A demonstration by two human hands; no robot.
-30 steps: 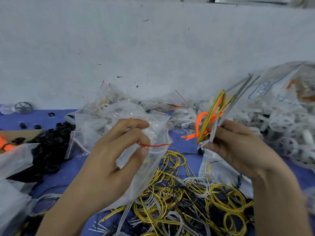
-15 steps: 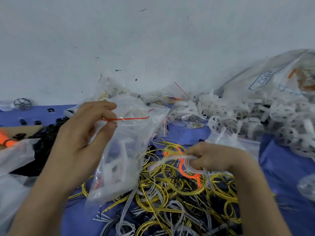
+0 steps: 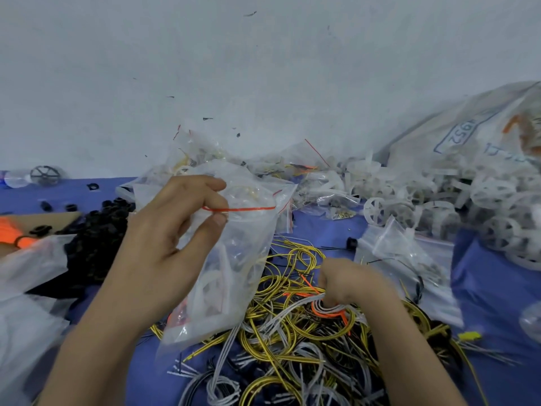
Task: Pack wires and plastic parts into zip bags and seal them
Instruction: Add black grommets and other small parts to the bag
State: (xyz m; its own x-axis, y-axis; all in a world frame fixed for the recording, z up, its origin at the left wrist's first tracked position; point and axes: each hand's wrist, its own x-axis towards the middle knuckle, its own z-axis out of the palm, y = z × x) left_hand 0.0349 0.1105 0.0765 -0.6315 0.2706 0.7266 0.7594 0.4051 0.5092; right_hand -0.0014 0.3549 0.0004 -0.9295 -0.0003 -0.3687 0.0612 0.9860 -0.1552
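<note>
left hand pinches zip bag, right hand grips wires.

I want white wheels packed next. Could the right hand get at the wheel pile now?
Probably, but not empty: the right hand grips a wire bundle. The wheel pile lies uncovered to its right, with only flat bags between.

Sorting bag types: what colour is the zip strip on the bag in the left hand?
Red zip strip across the clear bag, best seen in the head view.
</note>
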